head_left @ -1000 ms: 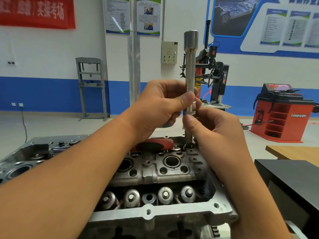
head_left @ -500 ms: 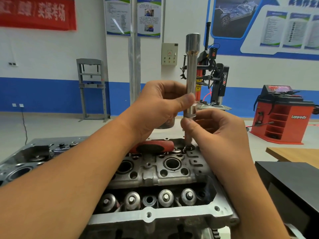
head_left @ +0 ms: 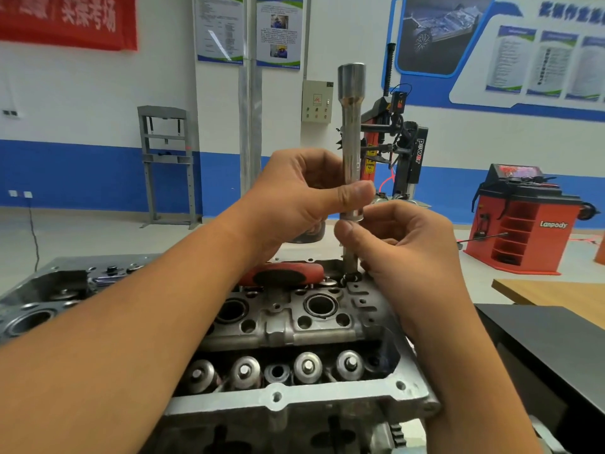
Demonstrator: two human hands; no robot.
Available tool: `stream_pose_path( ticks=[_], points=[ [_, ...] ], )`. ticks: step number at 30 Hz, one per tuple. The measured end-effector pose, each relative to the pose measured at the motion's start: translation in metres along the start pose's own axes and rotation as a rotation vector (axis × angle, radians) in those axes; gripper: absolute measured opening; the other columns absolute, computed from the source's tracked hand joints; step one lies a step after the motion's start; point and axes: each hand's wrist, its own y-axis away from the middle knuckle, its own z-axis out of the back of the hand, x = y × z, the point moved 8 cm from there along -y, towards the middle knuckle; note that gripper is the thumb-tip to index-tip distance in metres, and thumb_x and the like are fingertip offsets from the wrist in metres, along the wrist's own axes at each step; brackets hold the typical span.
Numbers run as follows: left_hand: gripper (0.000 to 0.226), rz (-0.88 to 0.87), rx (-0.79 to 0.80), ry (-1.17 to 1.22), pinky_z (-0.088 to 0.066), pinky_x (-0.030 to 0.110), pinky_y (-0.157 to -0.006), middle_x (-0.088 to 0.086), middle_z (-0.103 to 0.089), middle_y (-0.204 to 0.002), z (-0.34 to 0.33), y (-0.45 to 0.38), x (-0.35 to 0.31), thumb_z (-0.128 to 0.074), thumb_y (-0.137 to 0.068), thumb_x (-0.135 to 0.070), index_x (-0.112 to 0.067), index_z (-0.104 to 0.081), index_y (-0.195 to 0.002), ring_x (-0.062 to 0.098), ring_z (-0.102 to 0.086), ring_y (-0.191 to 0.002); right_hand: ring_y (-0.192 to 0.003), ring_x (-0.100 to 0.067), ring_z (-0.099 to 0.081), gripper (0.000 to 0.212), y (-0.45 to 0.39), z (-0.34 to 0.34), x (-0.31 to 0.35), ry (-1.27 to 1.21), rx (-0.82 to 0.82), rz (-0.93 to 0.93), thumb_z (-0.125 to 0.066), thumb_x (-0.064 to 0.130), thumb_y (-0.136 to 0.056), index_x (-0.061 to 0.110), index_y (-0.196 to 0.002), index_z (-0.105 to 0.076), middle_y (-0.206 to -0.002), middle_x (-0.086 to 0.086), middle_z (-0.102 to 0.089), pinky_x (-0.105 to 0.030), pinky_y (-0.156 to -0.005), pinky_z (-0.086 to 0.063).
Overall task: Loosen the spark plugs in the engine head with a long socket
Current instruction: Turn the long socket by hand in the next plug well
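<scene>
A long socket (head_left: 351, 139) stands upright above the far edge of the engine head (head_left: 294, 326), its wide end at the top. The left hand (head_left: 294, 198) curls around its lower half, thumb laid across the front of the shaft just above the bottom end. Right below that end, the right hand (head_left: 402, 244) pinches a thinner metal piece (head_left: 349, 257) between thumb and fingers; this piece runs from the socket's mouth down to the engine head, and whether it is a spark plug or an extension cannot be told. Its lower tip meets a dark ring at the head's far right corner.

A ratchet with a red and black handle (head_left: 281, 273) lies across the far edge of the engine head, just left of the thin piece and partly hidden by the left forearm. Nearer the camera than the handle, two round spark plug wells (head_left: 319, 304) open in the head's top face. Along the head's near side sits a row of valve spring caps (head_left: 307, 365). Beyond the engine head, to its right, stands a red wheel balancer (head_left: 523, 224), and to its far left a grey shop press frame (head_left: 167, 165).
</scene>
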Motion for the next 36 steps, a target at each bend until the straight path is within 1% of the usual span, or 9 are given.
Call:
stream_pose_path(
  ticks=[4, 7, 9, 14, 18, 23, 27, 31, 36],
  points=[
    [0.019, 0.039, 0.074, 0.035, -0.042, 0.027, -0.052, 0.025, -0.070, -0.098, -0.006, 0.000, 0.003, -0.062, -0.099, -0.023, -0.011, -0.075, -0.106, 0.019, -0.046, -0.060, -0.069, -0.005, -0.072, 0.008, -0.001, -0.006, 0.002, 0.003, 0.102, -0.020, -0.074, 0.014, -0.095, 0.020, -0.090, -0.076, -0.078, 0.005, -0.078, -0.019, -0.062, -0.055],
    [0.018, 0.036, 0.063, 0.015, -0.044, 0.026, -0.054, 0.021, -0.074, -0.101, -0.006, 0.000, 0.005, -0.056, -0.105, -0.009, -0.011, -0.073, -0.107, 0.028, -0.047, -0.068, -0.080, -0.013, -0.076, 0.006, -0.002, -0.002, -0.004, -0.038, 0.120, -0.115, -0.073, 0.016, -0.095, 0.019, -0.095, -0.078, -0.083, 0.001, -0.079, -0.038, -0.079, -0.063],
    [0.010, 0.020, 0.039, -0.008, -0.042, 0.029, -0.054, 0.020, -0.074, -0.096, -0.005, 0.000, 0.003, -0.066, -0.100, -0.014, -0.011, -0.074, -0.104, 0.030, -0.046, -0.073, -0.081, -0.019, -0.077, 0.009, -0.004, 0.004, -0.005, -0.030, 0.068, -0.135, -0.082, 0.026, -0.087, 0.019, -0.092, -0.078, -0.083, -0.001, -0.079, -0.044, -0.080, -0.063],
    [0.034, -0.011, -0.038, -0.005, -0.037, 0.031, -0.051, 0.002, -0.068, -0.074, 0.003, -0.002, 0.003, -0.084, -0.068, -0.033, -0.012, -0.070, -0.092, 0.023, -0.047, -0.062, -0.074, -0.023, -0.077, 0.048, -0.005, 0.008, 0.000, -0.091, -0.003, -0.124, -0.090, 0.043, -0.062, 0.012, -0.095, -0.072, -0.082, -0.007, -0.078, -0.035, -0.064, -0.060],
    [0.028, -0.023, -0.012, -0.002, -0.047, 0.027, -0.051, 0.012, -0.072, -0.084, 0.001, -0.002, 0.004, -0.078, -0.078, -0.033, -0.015, -0.072, -0.099, 0.028, -0.051, -0.068, -0.077, -0.030, -0.075, 0.038, -0.008, 0.006, 0.003, -0.053, -0.003, -0.079, -0.094, 0.028, -0.066, 0.012, -0.091, -0.071, -0.080, -0.010, -0.076, -0.039, -0.069, -0.064],
    [0.021, 0.040, 0.092, 0.160, -0.046, 0.026, -0.052, 0.011, -0.076, -0.098, -0.007, -0.001, 0.005, -0.054, -0.106, -0.013, -0.009, -0.074, -0.108, 0.014, -0.045, -0.053, -0.077, -0.034, -0.077, 0.023, -0.007, 0.002, -0.004, -0.199, 0.069, -0.170, -0.078, 0.010, -0.089, 0.009, -0.089, -0.056, -0.084, -0.017, -0.078, -0.049, -0.071, -0.063],
    [0.017, 0.001, 0.011, 0.058, -0.043, 0.029, -0.052, 0.011, -0.075, -0.091, -0.003, 0.000, 0.001, -0.065, -0.098, -0.018, -0.004, -0.072, -0.107, 0.024, -0.042, -0.059, -0.077, -0.028, -0.077, 0.021, -0.007, 0.002, -0.004, -0.256, 0.102, -0.207, -0.079, 0.014, -0.089, 0.009, -0.097, -0.060, -0.085, -0.013, -0.079, -0.043, -0.068, -0.064],
    [0.044, -0.017, -0.089, -0.017, -0.040, 0.029, -0.051, 0.012, -0.068, -0.080, 0.006, 0.001, 0.000, -0.081, -0.072, -0.032, 0.001, -0.068, -0.097, 0.027, -0.046, -0.066, -0.066, -0.024, -0.072, 0.029, -0.005, 0.003, 0.000, 0.001, 0.013, -0.084, -0.092, 0.029, -0.074, 0.016, -0.084, -0.068, -0.073, -0.004, -0.074, -0.034, -0.060, -0.061],
    [0.024, 0.030, 0.071, 0.085, -0.044, 0.027, -0.054, 0.010, -0.074, -0.098, -0.010, 0.002, 0.003, -0.062, -0.097, -0.025, -0.008, -0.072, -0.110, 0.020, -0.040, -0.059, -0.065, -0.012, -0.071, 0.012, -0.003, 0.000, 0.001, 0.090, -0.007, 0.019, -0.082, 0.028, -0.089, 0.022, -0.083, -0.072, -0.074, 0.004, -0.075, -0.031, -0.060, -0.056]
  ],
)
